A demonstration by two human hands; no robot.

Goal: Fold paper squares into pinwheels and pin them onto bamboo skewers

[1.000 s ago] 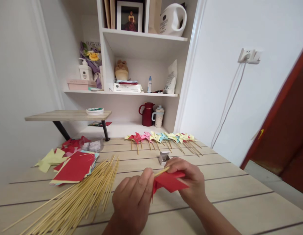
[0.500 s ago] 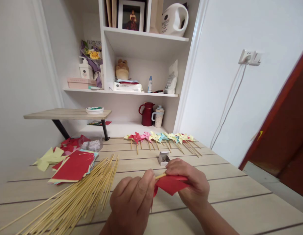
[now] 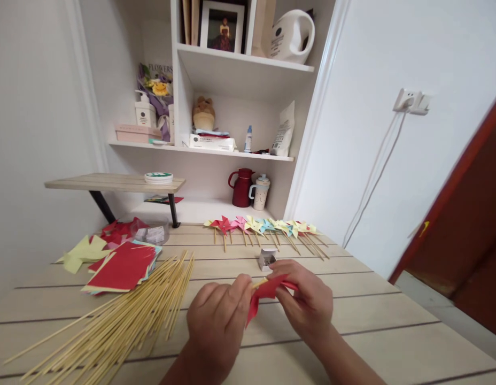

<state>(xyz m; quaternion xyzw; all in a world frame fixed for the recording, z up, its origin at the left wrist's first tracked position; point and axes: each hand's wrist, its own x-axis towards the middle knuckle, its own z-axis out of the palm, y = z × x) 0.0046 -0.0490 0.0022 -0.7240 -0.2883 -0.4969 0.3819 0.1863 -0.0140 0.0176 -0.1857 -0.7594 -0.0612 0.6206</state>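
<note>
My left hand [image 3: 221, 320] is closed around a thin wooden stick [image 3: 259, 283], whose end pokes out past the thumb. A red paper pinwheel [image 3: 265, 291] sits at that end of the stick, its folds hanging below. My right hand [image 3: 306, 299] pinches the pinwheel from the right, thumb beneath and fingers over the top. Whatever joins paper and stick is too small to make out. Just beyond my right fingers stands a small open white box [image 3: 267, 260] with tiny dark bits inside.
A spread of loose sticks [image 3: 139, 315] lies at left, beside stacked coloured paper [image 3: 123, 267], a yellow folded pinwheel [image 3: 83, 253] and a clear container [image 3: 154, 232]. Along the back lies a row of pinwheels on sticks [image 3: 254, 224]. A small raised shelf [image 3: 111, 182] stands back left.
My right hand has shifted slightly left, and the red pinwheel has turned so less of its flat face shows. The left hand keeps its grip. The view has tilted a little.
</note>
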